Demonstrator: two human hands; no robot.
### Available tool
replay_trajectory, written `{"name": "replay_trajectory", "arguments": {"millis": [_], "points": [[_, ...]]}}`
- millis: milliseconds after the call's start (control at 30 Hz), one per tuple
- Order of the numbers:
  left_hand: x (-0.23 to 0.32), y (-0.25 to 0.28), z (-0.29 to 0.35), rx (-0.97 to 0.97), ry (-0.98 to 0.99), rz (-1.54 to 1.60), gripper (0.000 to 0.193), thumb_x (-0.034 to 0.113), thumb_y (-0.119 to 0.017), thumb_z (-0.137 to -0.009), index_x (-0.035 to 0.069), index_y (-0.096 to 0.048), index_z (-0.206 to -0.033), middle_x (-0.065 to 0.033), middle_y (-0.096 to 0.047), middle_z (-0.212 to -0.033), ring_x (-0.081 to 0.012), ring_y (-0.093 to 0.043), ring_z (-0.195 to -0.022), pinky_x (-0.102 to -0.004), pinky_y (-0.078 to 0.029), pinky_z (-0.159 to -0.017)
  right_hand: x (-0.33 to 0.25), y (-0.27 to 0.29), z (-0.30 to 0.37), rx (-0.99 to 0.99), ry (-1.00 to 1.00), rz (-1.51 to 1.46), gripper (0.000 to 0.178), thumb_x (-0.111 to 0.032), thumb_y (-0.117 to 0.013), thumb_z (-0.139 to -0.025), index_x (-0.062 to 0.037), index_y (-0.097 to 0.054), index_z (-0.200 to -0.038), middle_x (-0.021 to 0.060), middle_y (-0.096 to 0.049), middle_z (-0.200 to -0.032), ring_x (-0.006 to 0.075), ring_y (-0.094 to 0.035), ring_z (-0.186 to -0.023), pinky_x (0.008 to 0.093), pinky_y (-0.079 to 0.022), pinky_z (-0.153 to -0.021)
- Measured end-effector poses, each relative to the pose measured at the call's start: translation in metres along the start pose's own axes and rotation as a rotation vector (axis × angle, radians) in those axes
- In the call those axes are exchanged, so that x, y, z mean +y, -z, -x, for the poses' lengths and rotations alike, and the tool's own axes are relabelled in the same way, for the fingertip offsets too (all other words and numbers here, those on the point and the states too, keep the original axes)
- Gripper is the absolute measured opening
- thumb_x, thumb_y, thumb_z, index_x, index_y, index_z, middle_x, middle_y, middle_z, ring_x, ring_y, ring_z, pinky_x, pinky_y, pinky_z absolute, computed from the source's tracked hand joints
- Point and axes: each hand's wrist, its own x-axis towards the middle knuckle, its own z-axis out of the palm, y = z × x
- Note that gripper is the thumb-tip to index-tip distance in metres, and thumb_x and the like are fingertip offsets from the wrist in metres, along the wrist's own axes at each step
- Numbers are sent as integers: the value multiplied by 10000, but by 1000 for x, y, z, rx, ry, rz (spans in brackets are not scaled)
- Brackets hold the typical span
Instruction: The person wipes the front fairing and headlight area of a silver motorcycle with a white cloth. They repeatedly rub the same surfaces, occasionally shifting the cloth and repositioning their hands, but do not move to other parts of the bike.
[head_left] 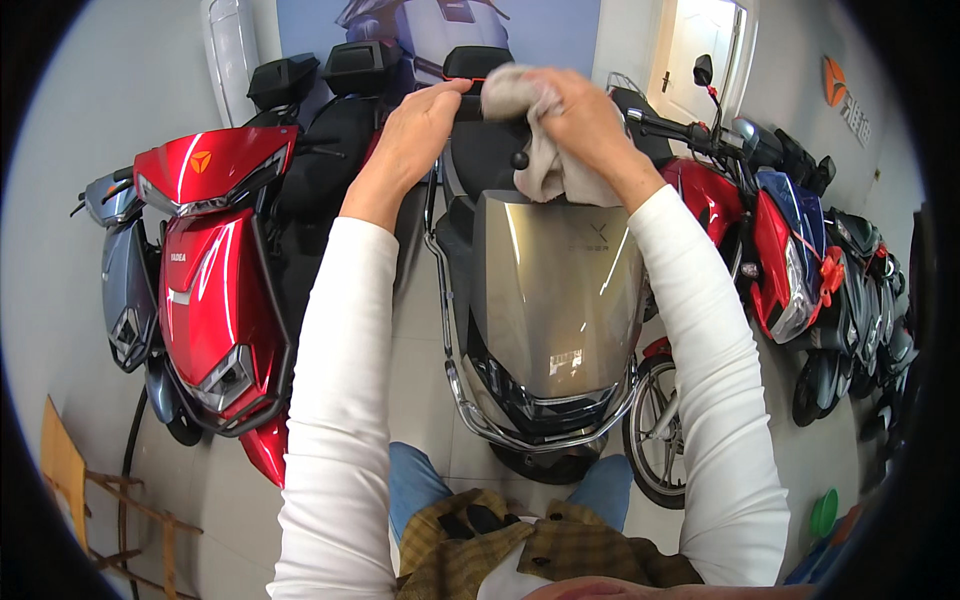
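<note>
A scooter with a glossy beige-gold front panel (560, 290) stands right before me, a chrome guard bar (452, 345) bent around its front. Bunched in my right hand (585, 118) is a pale grey cloth (545, 170), which hangs down over the top of the panel. Above the scooter's left side, my left hand (418, 135) reaches forward with its fingers stretched out. Its fingertips come close to the dark upper part of the scooter, near the black backrest (478, 62); whether they touch it I cannot tell. The thumb of this hand is hidden.
To the left stand a red scooter (215, 265) and a grey-blue one (128, 270). Several motorbikes and scooters line the right, including a red one (700, 195) with a spoked wheel (657, 430). A wooden chair (68, 460) is at the lower left, a white door (697, 60) at the back.
</note>
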Motion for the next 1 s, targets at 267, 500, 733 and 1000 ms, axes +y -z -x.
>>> {"name": "replay_trajectory", "arguments": {"millis": [267,500,733,1000], "points": [[12,-9,11,106,-19,-45,577,325,-443,-969,-7,-578,-1421,-285,-589,-1410,-418,-515,-1359,-423,-388,-1148,-9,-34,-35,-107,175,421,310,-163,-696,-830,-159,-733,-1138,101,-728,-1070,359,-654,-1039,488,-523,-862],[3,-14,9,130,13,31,584,341,-435,-976,16,-559,-1445,-273,-576,-1434,-410,-507,-1367,-406,-372,-1156,-30,-16,-36,-216,-60,-147,359,-96,-665,-786,-90,-742,-1137,106,-741,-924,282,-696,-865,364,-537,-811],[-1,-12,6,134,41,184,579,385,-455,-1037,-6,-547,-1455,-226,-579,-1462,-329,-532,-1377,-358,-378,-1150,-47,32,1,-260,-172,-816,374,-35,-602,-791,-16,-706,-1149,58,-721,-1012,123,-637,-927,284,-515,-860],[16,-84,182,120,271,728,481,291,-604,-1057,-12,-538,-1425,-118,-639,-1343,-192,-601,-1250,-310,-476,-1040,-77,48,193,-32,-64,-348,611,12,-720,-626,-63,-684,-1232,158,-655,-1278,371,-620,-1195,432,-476,-1046]]}}
